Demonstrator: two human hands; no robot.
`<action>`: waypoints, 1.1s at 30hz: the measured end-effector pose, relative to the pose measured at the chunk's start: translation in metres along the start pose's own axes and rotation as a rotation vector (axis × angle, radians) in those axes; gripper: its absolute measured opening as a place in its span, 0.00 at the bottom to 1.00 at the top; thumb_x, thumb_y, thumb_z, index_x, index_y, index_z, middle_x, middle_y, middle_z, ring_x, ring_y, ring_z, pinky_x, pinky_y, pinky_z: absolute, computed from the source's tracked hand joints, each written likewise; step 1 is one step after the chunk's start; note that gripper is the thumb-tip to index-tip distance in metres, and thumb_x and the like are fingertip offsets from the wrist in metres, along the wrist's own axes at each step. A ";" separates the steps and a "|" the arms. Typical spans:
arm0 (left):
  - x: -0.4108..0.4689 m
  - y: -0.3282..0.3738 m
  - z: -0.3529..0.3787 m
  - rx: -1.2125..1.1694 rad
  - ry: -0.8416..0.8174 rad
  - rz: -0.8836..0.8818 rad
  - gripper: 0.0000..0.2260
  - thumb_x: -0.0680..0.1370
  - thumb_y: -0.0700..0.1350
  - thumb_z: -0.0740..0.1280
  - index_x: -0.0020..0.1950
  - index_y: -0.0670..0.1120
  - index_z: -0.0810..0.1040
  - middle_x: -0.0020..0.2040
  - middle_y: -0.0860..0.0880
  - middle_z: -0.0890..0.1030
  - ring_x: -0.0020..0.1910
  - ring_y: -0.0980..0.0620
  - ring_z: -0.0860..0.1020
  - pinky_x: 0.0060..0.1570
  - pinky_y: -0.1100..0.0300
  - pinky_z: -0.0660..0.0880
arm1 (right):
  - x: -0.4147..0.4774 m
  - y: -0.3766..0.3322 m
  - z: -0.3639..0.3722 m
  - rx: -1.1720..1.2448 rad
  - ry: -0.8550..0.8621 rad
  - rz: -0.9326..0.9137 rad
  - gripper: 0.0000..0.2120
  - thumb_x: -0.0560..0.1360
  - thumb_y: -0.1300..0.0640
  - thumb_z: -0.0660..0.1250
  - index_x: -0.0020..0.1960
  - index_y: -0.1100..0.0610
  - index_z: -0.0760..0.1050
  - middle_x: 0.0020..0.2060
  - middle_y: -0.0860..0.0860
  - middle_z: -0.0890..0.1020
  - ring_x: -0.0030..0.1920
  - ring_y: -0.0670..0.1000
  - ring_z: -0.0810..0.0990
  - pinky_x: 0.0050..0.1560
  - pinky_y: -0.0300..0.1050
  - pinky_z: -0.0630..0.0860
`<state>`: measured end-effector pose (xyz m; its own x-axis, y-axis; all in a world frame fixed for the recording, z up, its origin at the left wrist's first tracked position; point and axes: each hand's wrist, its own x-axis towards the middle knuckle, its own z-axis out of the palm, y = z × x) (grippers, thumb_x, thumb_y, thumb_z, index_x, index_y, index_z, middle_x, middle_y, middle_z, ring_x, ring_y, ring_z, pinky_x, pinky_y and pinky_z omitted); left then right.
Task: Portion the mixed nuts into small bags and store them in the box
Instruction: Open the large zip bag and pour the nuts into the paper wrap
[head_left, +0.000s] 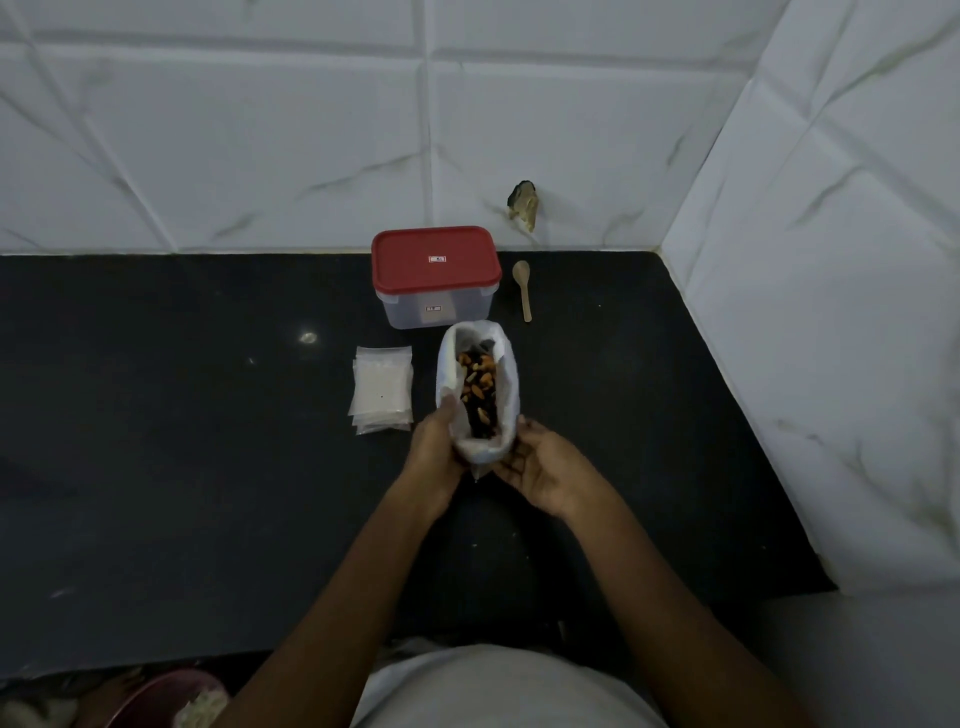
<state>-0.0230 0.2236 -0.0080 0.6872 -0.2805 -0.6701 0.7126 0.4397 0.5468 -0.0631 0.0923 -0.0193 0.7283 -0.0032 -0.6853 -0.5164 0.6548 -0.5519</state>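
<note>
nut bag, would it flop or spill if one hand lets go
Probably floppy: the nut bag is thin plastic, gripped by the left hand and cupped by the right hand. Likely heavy for its size, since mixed nuts fill much of it. With its mouth open, tipping could spill them.

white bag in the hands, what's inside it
Through the open mouth of the white bag, mixed nuts show: tan and dark pieces. How deep they go is hidden by its walls and by the left hand and right hand holding its near end.
</note>
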 end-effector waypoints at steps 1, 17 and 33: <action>0.001 -0.002 -0.001 0.255 0.071 0.041 0.16 0.81 0.53 0.63 0.64 0.44 0.72 0.55 0.43 0.78 0.52 0.45 0.79 0.59 0.44 0.76 | 0.001 -0.002 0.002 -0.113 0.034 0.014 0.12 0.83 0.56 0.58 0.62 0.57 0.75 0.50 0.58 0.85 0.49 0.55 0.84 0.44 0.48 0.80; 0.020 0.031 -0.020 1.608 0.251 0.350 0.22 0.80 0.62 0.59 0.62 0.44 0.71 0.57 0.46 0.74 0.52 0.48 0.77 0.47 0.54 0.73 | 0.021 -0.024 0.005 -0.894 0.233 -0.299 0.11 0.78 0.58 0.63 0.60 0.52 0.71 0.52 0.50 0.78 0.51 0.49 0.79 0.50 0.47 0.78; 0.072 0.073 0.002 1.552 0.220 0.500 0.06 0.76 0.45 0.65 0.47 0.44 0.76 0.42 0.47 0.77 0.44 0.48 0.76 0.41 0.57 0.70 | 0.077 -0.061 0.031 -1.173 0.294 -0.484 0.17 0.76 0.49 0.65 0.62 0.55 0.73 0.53 0.50 0.78 0.51 0.50 0.80 0.51 0.50 0.79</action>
<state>0.0790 0.2332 -0.0156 0.9429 -0.2037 -0.2634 -0.0155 -0.8170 0.5764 0.0381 0.0759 -0.0234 0.9022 -0.3135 -0.2964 -0.4228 -0.5059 -0.7519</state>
